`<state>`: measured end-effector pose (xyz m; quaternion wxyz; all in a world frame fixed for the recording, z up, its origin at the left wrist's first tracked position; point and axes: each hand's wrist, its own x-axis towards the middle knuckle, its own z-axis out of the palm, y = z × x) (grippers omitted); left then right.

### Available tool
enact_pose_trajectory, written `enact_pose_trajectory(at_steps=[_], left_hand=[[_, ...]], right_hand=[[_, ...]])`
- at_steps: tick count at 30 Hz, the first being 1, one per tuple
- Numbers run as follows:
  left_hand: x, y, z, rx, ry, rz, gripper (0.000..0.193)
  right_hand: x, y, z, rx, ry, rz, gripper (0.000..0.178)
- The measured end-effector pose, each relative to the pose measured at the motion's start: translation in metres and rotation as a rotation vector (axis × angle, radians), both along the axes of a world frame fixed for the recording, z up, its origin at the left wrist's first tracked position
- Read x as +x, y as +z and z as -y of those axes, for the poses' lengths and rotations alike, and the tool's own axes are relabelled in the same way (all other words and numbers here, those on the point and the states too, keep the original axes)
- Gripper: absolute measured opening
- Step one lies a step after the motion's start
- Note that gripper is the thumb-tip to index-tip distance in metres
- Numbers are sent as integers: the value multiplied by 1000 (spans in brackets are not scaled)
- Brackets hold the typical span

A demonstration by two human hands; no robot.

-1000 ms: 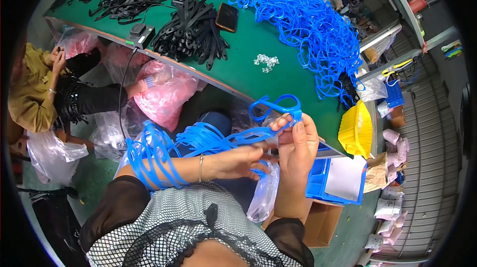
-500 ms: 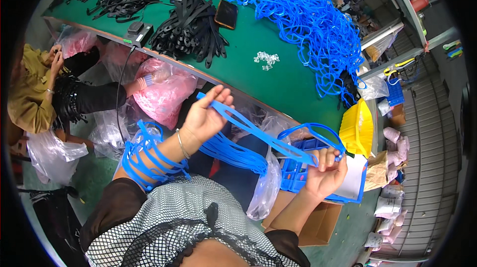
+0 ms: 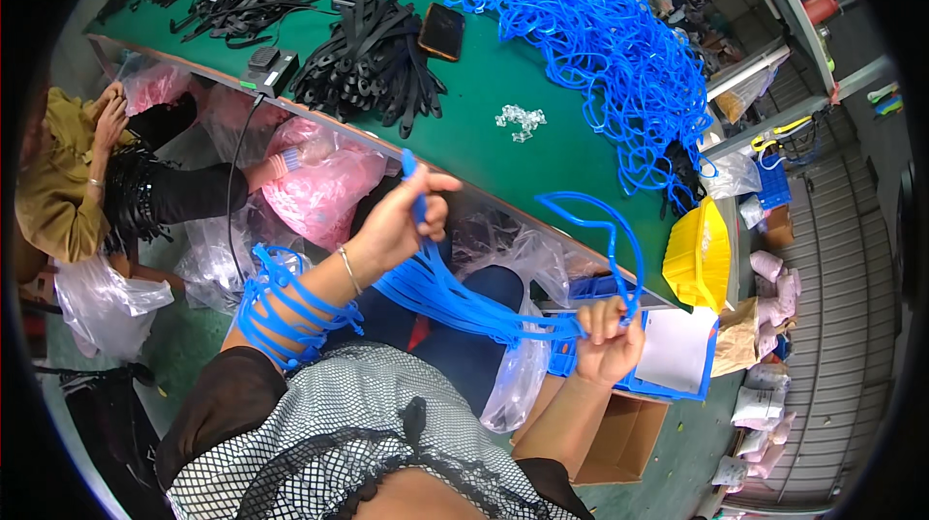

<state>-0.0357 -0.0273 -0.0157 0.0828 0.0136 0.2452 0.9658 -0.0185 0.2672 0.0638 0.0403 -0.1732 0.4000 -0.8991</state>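
Observation:
A blue rubbery strap (image 3: pixel 518 326) runs between my hands. My left hand (image 3: pixel 402 220) grips one end, whose tip pokes up above the fingers; the index finger points out to the right. My right hand (image 3: pixel 610 336) pinches the other end, and a thin blue loop (image 3: pixel 608 220) rises from that grip. A bundle of similar blue straps (image 3: pixel 416 288) lies over my lap, behind and below the held one. More blue straps (image 3: pixel 281 312) are wound round my left forearm. Where the held strap overlaps the bundle, they are hard to tell apart.
On the green table (image 3: pixel 484 123) lie a tangled blue heap (image 3: pixel 619 65), black straps (image 3: pixel 363 70), a phone (image 3: pixel 441 31) and small clear pieces (image 3: pixel 521 120). A yellow bin (image 3: pixel 697 254), blue crate (image 3: pixel 668 386) and cardboard box (image 3: pixel 624 433) stand at right. A co-worker (image 3: pixel 73 172) sits left.
The strap between my hands has dropped from a raised slant to lie lower, over the bundle. My right hand has shifted slightly left and down; the thin loop now stands higher.

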Motion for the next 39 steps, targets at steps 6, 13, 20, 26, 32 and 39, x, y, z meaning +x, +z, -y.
enact_pose_trajectory(at_steps=[6,13,20,26,32,39], left_hand=[[7,30,-18,-172,-154,48,44],[13,43,-18,-38,-53,-21,23],[21,41,-46,-319,-3,-125,26],[31,44,-36,-534,1,-118,41],[29,39,-33,-314,-9,-130,48],[34,44,-34,-310,-60,-120,30]], right_hand=[[10,-40,26,29,216,103,25],[10,-63,32,976,-193,-158,44],[11,-29,89,1340,-431,-722,80],[8,-34,82,1277,-376,-565,67],[3,-38,66,1018,-412,-478,72],[-2,-36,71,783,-246,-459,76]])
